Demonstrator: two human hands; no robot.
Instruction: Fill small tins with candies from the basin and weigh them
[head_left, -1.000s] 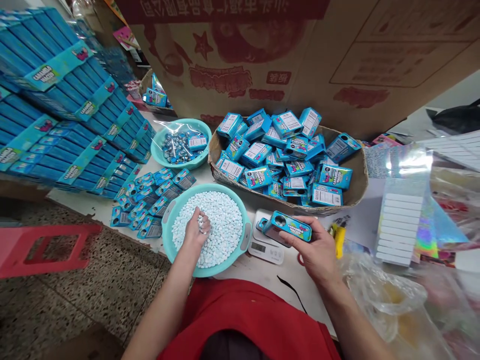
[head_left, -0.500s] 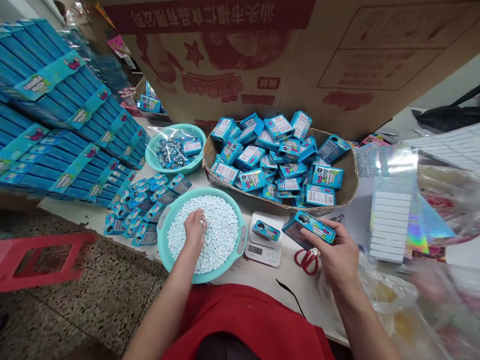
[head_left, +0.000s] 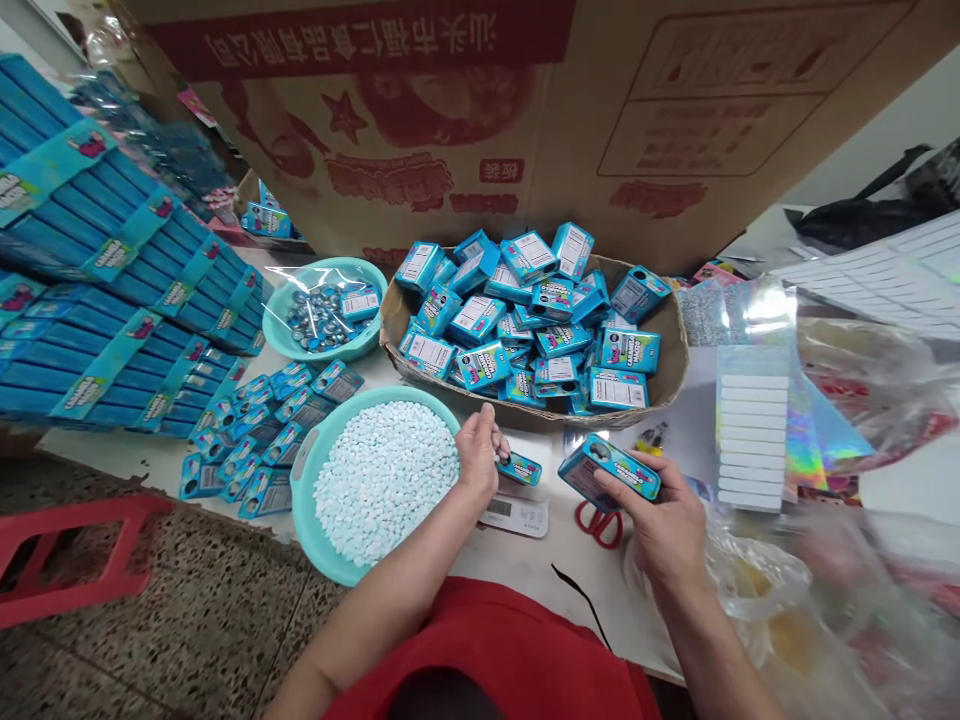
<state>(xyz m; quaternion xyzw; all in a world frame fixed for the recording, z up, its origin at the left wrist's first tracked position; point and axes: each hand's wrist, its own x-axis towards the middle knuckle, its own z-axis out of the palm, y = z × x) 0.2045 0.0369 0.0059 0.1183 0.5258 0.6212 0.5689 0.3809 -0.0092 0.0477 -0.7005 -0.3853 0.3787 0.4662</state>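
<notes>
My left hand (head_left: 478, 452) is closed in a pinch over a small blue box (head_left: 519, 467) that lies on a white scale (head_left: 517, 505); what the fingers hold is hidden. My right hand (head_left: 651, 508) grips another blue box (head_left: 611, 467) just right of the scale, above red scissors (head_left: 598, 522). A teal basin (head_left: 307, 520) full of small white candies (head_left: 382, 478) stands left of the scale.
A cardboard tray (head_left: 671, 375) heaped with blue boxes sits behind the scale. A smaller teal bowl (head_left: 289, 340) holds round items. Flat blue boxes (head_left: 255, 440) lie left of the basin, beside stacked blue cartons (head_left: 112, 310). Holographic sheets (head_left: 757, 420) and plastic bags (head_left: 765, 590) crowd the right.
My left hand left the candy basin and moved right to the box on the scale. My right hand stayed beside the scale, still gripping its box.
</notes>
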